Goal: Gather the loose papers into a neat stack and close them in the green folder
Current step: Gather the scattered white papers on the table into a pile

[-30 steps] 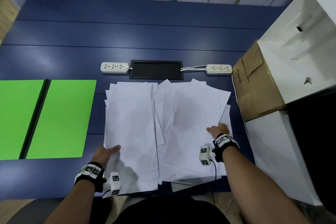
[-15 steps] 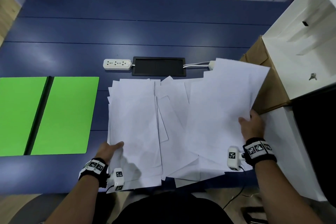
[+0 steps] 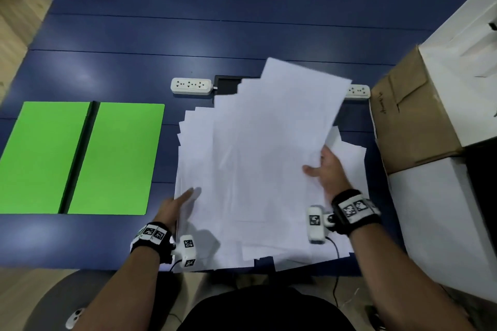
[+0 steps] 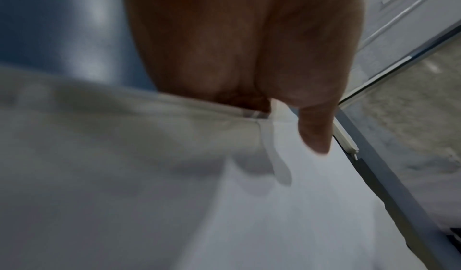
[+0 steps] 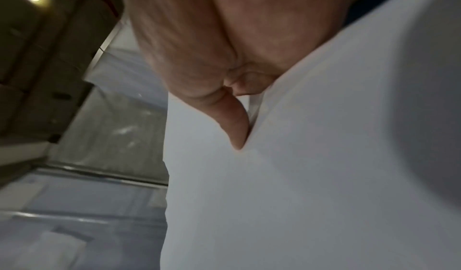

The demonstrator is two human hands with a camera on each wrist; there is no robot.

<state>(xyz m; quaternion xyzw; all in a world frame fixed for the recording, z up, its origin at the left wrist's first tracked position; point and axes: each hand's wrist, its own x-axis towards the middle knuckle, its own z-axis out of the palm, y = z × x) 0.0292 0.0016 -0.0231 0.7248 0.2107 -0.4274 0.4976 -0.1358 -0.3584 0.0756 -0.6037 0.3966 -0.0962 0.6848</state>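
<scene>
Papers [image 3: 258, 169] — pinched between right-hand fingers [image 3: 312, 169], left-hand fingers [image 3: 192, 193] gripping their edge

Loose white paper sheets [image 3: 242, 169] are fanned across the blue table's near edge, one batch tilted up above the rest; a flat bright-green folder [image 3: 80, 156] is laid open, apart at left.

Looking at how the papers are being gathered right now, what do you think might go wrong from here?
The right hand holds a lifted sheaf of papers by one edge only, so sheets may fan out or slip. Some papers on the table overhang its near edge and could slide off while the left hand pulls its bundle. The green folder lies well to the left, so an uneven stack might scatter in transfer.
</scene>
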